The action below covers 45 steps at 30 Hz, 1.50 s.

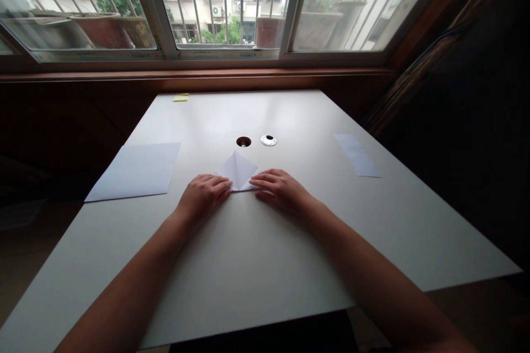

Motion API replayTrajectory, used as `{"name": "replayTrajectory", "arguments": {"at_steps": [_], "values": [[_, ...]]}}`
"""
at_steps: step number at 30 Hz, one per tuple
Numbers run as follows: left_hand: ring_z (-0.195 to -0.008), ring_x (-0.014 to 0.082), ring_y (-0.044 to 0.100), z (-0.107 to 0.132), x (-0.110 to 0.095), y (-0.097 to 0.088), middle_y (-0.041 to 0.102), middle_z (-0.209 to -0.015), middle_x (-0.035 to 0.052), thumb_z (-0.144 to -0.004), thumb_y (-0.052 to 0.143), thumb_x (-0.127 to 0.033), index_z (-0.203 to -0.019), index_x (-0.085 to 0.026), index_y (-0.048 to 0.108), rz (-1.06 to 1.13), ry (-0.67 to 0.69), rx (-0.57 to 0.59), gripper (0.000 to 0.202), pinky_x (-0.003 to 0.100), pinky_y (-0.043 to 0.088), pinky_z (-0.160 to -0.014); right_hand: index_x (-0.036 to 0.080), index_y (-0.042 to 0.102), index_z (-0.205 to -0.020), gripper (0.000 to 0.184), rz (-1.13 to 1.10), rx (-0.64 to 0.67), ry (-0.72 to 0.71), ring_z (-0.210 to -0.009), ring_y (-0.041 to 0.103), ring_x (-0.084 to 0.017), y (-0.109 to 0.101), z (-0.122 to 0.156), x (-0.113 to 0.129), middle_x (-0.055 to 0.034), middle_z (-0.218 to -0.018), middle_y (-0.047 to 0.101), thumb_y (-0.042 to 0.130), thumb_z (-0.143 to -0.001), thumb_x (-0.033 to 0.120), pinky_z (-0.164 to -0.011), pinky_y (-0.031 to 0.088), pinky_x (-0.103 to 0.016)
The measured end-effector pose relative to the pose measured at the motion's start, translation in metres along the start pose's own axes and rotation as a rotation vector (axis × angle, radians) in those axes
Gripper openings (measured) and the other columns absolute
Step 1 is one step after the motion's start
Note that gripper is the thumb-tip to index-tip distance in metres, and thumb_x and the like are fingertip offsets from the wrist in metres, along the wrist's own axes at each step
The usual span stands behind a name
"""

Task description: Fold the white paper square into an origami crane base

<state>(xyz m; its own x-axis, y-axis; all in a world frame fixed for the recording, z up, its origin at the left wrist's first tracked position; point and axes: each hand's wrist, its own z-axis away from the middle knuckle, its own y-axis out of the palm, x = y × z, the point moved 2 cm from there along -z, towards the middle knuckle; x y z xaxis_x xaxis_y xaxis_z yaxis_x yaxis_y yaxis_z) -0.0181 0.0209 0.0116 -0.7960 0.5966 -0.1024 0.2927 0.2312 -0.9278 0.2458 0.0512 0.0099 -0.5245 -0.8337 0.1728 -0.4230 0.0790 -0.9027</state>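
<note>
A folded sheet of white paper (238, 170) lies on the white table, its pointed top facing the window and a crease running down its middle. My left hand (207, 190) grips its lower left corner, fingers together on top of the paper. At the lower right corner, my right hand (279, 187) holds the paper the same way, with the thumb near the bottom edge. Both side corners of the paper are partly hidden under my fingers.
On the white table (256, 265), a stack of white paper (136, 171) lies at the left and a white paper strip (358, 155) at the right. Beyond my hands are a round cable hole (243, 142) and its loose cover (269, 140). Yellow sticky notes (181, 97) lie near the far edge.
</note>
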Motion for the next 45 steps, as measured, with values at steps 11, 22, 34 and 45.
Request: {"name": "replayTrajectory", "arguments": {"at_steps": [11, 22, 34, 45], "values": [[-0.142, 0.0296, 0.041, -0.006, -0.003, 0.003, 0.046, -0.152, 0.0070, -0.098, 0.050, -0.044, -0.143, -0.029, 0.050, 0.019, 0.081, 0.070, 0.047, 0.049, 0.034, -0.114, 0.027, 0.066, -0.123, 0.028, 0.048, -0.023, -0.023, -0.108, 0.063, -0.024, -0.001, -0.004, 0.011, -0.0073, -0.125, 0.069, 0.057, -0.097, 0.031, -0.091, 0.050, -0.042], [-0.133, 0.0287, 0.049, -0.004, 0.010, 0.011, 0.055, -0.145, 0.0087, -0.095, 0.053, -0.052, -0.143, -0.029, 0.049, 0.063, -0.024, 0.078, 0.053, 0.047, 0.041, -0.108, 0.027, 0.061, -0.131, 0.036, 0.102, -0.033, -0.048, -0.129, 0.053, -0.029, 0.001, -0.006, 0.010, -0.0085, -0.137, 0.062, 0.058, -0.096, 0.031, -0.103, 0.047, -0.048], [-0.121, 0.0276, 0.057, -0.006, 0.000, 0.002, 0.062, -0.135, 0.0048, -0.096, 0.053, -0.047, -0.131, -0.031, 0.060, 0.044, 0.073, 0.039, 0.039, 0.046, 0.041, -0.103, 0.021, 0.069, -0.109, 0.025, 0.189, -0.086, -0.201, -0.100, 0.065, -0.021, -0.009, -0.009, 0.021, -0.0063, -0.109, 0.074, 0.047, -0.099, 0.016, -0.088, 0.049, -0.039], [-0.113, 0.0231, 0.061, -0.004, -0.019, -0.019, 0.072, -0.118, 0.0000, -0.097, 0.053, -0.023, -0.120, -0.033, 0.066, 0.029, 0.141, -0.146, 0.029, 0.050, 0.040, -0.109, 0.026, 0.068, -0.111, 0.021, 0.127, -0.215, -0.156, -0.101, 0.065, -0.020, -0.019, -0.004, 0.029, -0.0032, -0.115, 0.073, 0.053, -0.098, 0.020, -0.086, 0.048, -0.038]]}}
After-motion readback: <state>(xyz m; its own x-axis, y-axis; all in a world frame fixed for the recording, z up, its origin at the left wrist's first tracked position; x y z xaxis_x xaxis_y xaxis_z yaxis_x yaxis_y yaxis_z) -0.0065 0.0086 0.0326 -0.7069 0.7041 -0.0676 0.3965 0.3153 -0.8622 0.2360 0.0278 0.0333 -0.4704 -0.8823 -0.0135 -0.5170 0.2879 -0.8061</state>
